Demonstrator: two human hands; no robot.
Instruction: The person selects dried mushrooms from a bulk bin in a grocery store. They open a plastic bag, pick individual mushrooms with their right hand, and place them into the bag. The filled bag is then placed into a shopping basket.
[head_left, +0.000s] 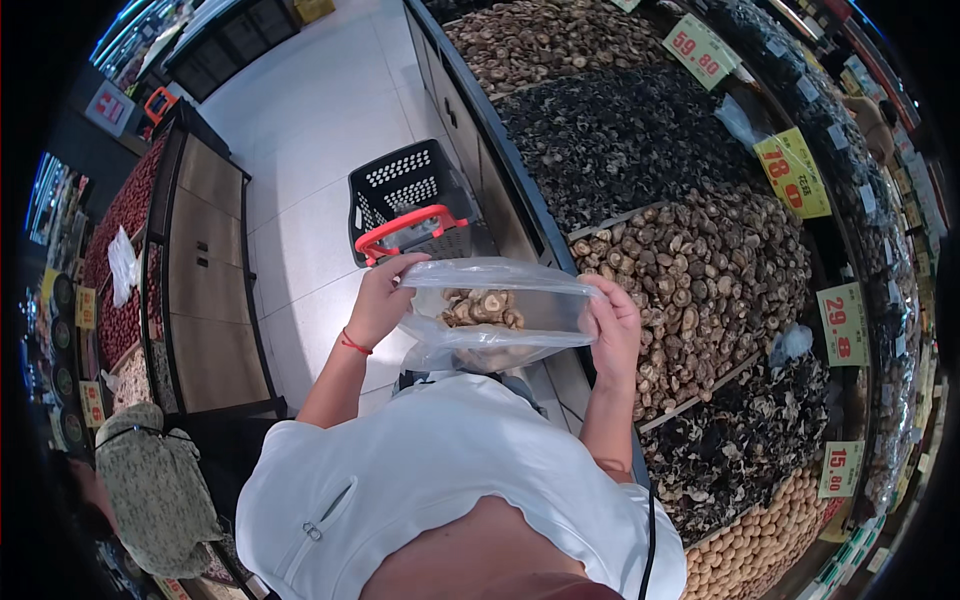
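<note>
A clear plastic bag (495, 274) is stretched wide at its mouth between my two hands, in front of my body. Inside it lie several dried mushrooms (484, 307). My left hand (386, 296), with a red string at the wrist, pinches the left end of the bag's rim. The right end is gripped between the thumb and fingers of my right hand (615, 322), beside the bin of dried shiitake mushrooms (690, 277). Beyond the bag, a black shopping basket (397, 176) with a raised red handle (409, 221) stands on the floor, with plastic-wrapped contents.
Bins of dried black fungus (607, 142) and more mushrooms line the right, with price signs (844, 322) behind. At left stands a wooden cabinet (214, 285) topped with red dates (112, 322) and a white plastic bag (122, 266). Another person in a patterned top (154, 495) is at lower left.
</note>
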